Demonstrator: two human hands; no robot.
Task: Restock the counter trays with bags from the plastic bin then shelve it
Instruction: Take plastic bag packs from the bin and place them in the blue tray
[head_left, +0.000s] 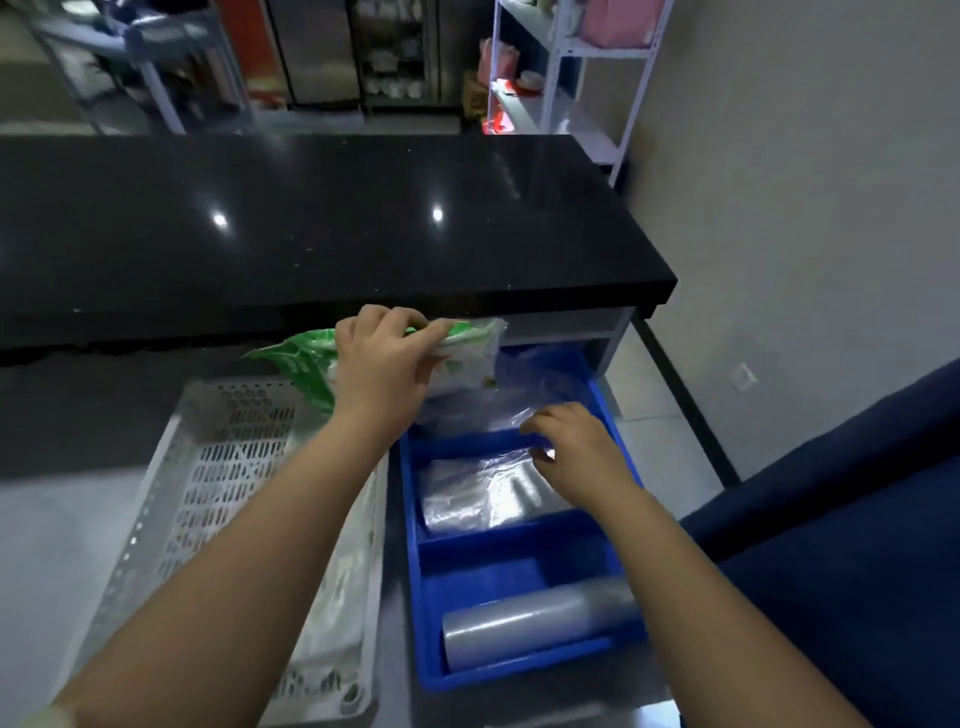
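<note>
Head view, my left hand: centre of the frame, fingers pinched on the top edge of a green and clear packet of bags, holding it up above the far end of the blue tray.
Head view, my right hand: right of centre, lying palm down with fingers curled on the clear plastic bags in the tray's middle compartment; whether it actually grips them I cannot tell.
Blue tray: lower centre-right, split into compartments by cross walls.
Far compartment: loose clear plastic, partly under the packet I hold.
Near compartment: a roll of clear bags lying on its side.
White perforated bin: lower left, just beside the blue tray, my left forearm crossing over it; pale plastic bags lie along its right side.
Black counter: across the upper middle, glossy, with two light reflections.
White shelving rack: upper right, blurred, against the wall.
</note>
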